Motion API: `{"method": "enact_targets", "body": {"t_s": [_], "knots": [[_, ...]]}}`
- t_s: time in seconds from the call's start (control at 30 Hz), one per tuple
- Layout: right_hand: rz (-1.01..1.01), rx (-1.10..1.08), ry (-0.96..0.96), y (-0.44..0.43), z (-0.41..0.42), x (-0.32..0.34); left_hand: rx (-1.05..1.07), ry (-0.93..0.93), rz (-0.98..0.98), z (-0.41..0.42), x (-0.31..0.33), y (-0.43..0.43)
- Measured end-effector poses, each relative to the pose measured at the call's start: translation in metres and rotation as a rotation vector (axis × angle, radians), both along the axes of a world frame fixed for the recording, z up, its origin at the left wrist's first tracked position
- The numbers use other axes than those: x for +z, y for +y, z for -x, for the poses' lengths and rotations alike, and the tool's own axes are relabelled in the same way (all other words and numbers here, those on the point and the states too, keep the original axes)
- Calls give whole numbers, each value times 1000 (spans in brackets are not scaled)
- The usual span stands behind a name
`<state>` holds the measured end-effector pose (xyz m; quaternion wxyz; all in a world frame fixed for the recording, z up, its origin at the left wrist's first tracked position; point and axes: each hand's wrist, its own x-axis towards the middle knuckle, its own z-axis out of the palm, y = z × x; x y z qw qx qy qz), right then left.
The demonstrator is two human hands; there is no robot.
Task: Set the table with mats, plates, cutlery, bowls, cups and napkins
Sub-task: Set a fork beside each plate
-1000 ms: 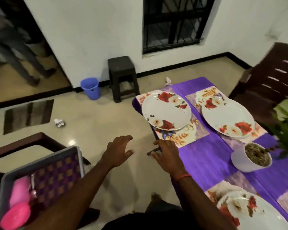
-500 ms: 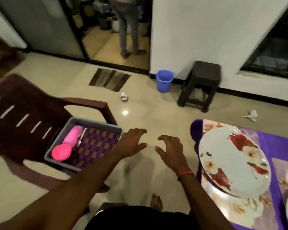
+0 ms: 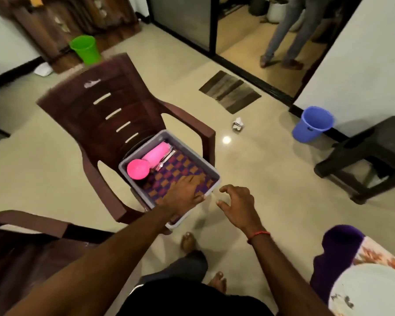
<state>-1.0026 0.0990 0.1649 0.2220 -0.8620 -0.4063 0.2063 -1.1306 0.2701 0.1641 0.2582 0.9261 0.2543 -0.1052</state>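
I've turned from the table (image 3: 335,247); my left hand (image 3: 183,194) now reaches over the tray (image 3: 124,168), fingers straight. My right hand (image 3: 237,205) hangs empty, fingers loosely apart. Cutlery next, I'd guess.

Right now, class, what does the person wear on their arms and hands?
Both forearms are bare, with no sleeves in view. A thin red thread circles the right wrist. The left hand and right hand carry no gloves or watch that shows.

Reaching out and down with both bare arms. Leading with the left hand (image 3: 184,195), palm down, fingers fairly straight. Holding the right hand (image 3: 237,205) just beside it, fingers spread and loosely hooked, gripping nothing, red thread (image 3: 259,234) at the wrist.
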Motion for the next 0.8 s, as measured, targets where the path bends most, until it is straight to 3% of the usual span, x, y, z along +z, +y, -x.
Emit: {"method": "enact_targets", "body": {"t_s": [0.33, 0.8], "knots": [[88, 184, 108, 124, -23, -43, 221, 107, 118, 0, -49, 107], [253, 398, 121, 272, -29, -186, 382, 197, 53, 8, -173, 211]]}}
